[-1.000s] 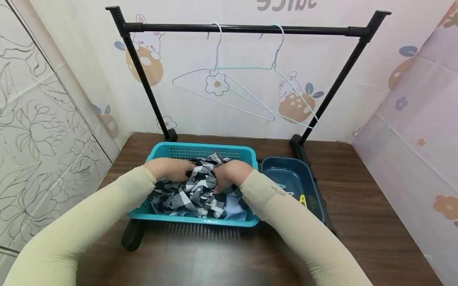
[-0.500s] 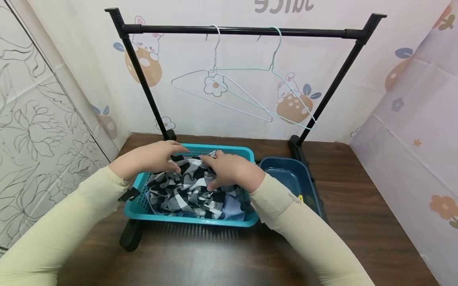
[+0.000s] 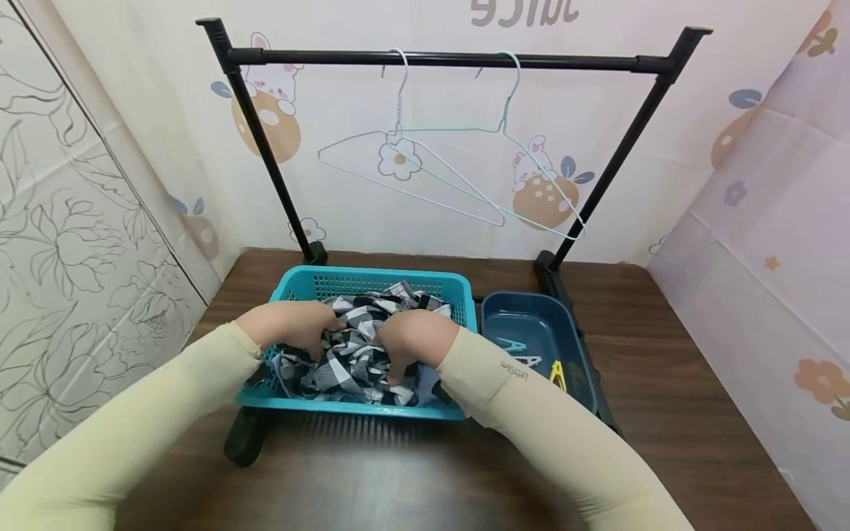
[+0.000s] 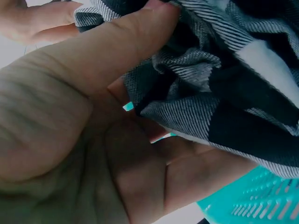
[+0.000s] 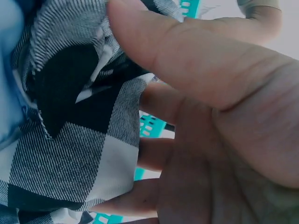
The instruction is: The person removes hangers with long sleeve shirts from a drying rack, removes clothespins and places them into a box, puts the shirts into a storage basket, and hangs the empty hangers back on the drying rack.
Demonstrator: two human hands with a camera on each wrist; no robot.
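Note:
A crumpled black-and-white checked garment (image 3: 352,358) lies in a turquoise plastic basket (image 3: 358,408). My left hand (image 3: 297,324) grips it from the left; in the left wrist view the thumb presses on the checked cloth (image 4: 177,107) with fingers beneath. From the right, my right hand (image 3: 413,338) holds the same garment, thumb on the near side of the fabric (image 5: 70,158) and fingers behind it. A light blue cloth (image 3: 426,387) shows beside the garment, below my right hand. Some fingertips are hidden in the folds.
Behind the basket stands a black rack (image 3: 458,59) carrying a white hanger (image 3: 400,96) and a mint hanger (image 3: 508,110). Right of the basket, a dark blue tray (image 3: 531,313) holds yellow (image 3: 558,375), blue (image 3: 510,345) and white clothespins (image 3: 529,361). Everything stands on a brown wooden table (image 3: 372,479).
Both hands were in the garment, then lifted off with fingers spread half a second ago. Now they are back down in the basket, holding the garment at its left and right.

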